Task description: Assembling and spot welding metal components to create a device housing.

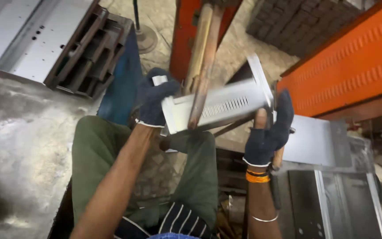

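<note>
- Far left, flat grey metal sheets lie beside a dark slotted metal frame.
- The left hand, in a dark blue glove, is closed over the left end of a pale grey louvred metal panel, held above the person's green-trousered knees.
- Two worn copper-coloured bars run down from the far side and cross in front of the panel.
- The right hand, also gloved, grips the panel's right flanged end.
- Far right stands an orange ribbed cabinet; near right lie more grey sheets.
</note>
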